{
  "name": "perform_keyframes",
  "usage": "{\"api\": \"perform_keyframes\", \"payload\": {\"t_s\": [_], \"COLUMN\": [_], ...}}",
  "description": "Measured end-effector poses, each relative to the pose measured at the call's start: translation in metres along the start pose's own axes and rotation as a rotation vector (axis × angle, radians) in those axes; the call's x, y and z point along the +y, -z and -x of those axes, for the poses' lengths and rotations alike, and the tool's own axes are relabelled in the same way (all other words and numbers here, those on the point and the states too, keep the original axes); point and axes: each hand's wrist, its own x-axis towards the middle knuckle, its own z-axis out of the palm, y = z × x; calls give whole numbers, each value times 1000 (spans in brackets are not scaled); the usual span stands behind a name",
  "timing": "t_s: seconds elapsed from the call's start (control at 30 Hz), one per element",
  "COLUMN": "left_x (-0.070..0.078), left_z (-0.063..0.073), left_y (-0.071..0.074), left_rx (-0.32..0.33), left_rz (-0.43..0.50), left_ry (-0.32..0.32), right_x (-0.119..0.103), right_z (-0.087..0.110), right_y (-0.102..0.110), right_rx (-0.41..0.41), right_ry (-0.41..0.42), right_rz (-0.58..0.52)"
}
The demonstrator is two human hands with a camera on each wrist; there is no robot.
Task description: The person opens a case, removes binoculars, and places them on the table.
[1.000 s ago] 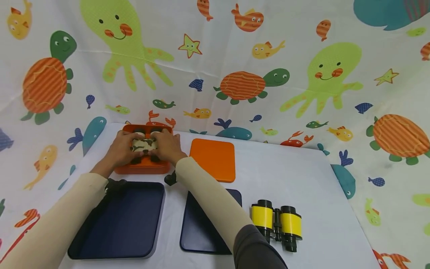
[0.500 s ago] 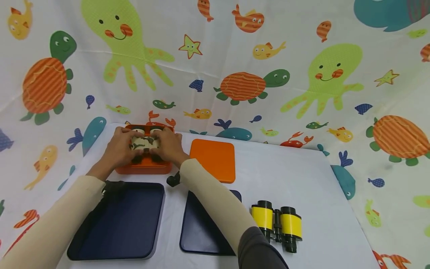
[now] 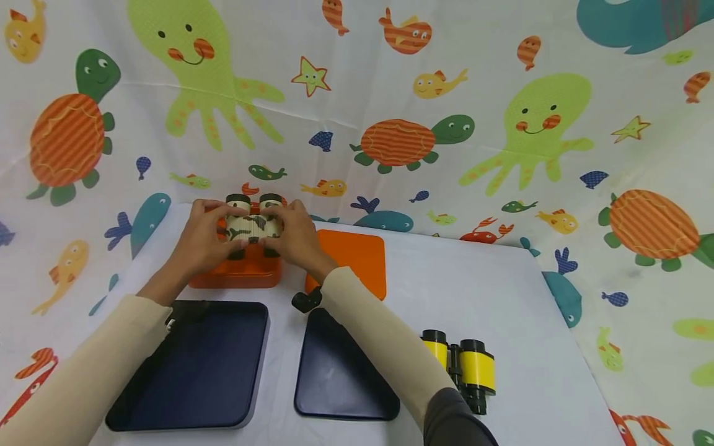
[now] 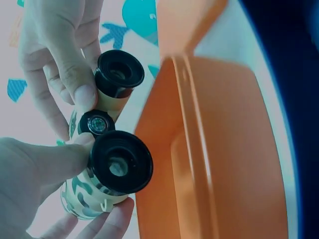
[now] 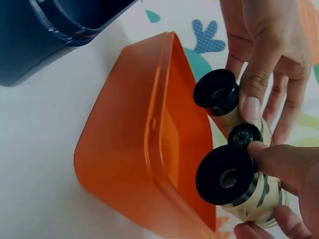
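A pair of camouflage binoculars (image 3: 253, 227) with black eyecups is held between both hands. My left hand (image 3: 202, 244) grips one barrel from the left, and my right hand (image 3: 301, 232) grips the other from the right. In the left wrist view, thumbs press near the small compass (image 4: 97, 123) at the hinge. Just beneath and in front of the binoculars stands an orange box (image 3: 234, 280), open at the top. The right wrist view has the eyepieces (image 5: 227, 174) beside the box's rim, above its opening.
An orange flat lid (image 3: 362, 254) lies right of the box. Nearer are a dark blue tray (image 3: 189, 371) and a dark blue flat lid (image 3: 343, 384), partly under the right forearm. Yellow-and-black binoculars (image 3: 478, 368) lie at the right. A printed sea-animal cloth (image 3: 357, 87) hangs behind.
Both hands have raised the camouflage binoculars up out of the orange box and slightly to the right. The head view has shifted a little.
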Motion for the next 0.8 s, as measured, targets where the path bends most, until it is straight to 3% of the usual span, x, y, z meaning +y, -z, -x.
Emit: {"api": "perform_keyframes", "payload": {"t_s": [0.53,0.8], "left_x": [63,84], "left_z": [3,2], "left_y": [-37,-62], "left_rx": [-38,-73], "left_rz": [69,119], "left_ry": [-77,-111], "right_x": [38,58], "right_z": [50,74], "right_y": [59,83], "right_rx": [67,52], "right_ry": [-55,-96], "right_rz": [-65,-95]}}
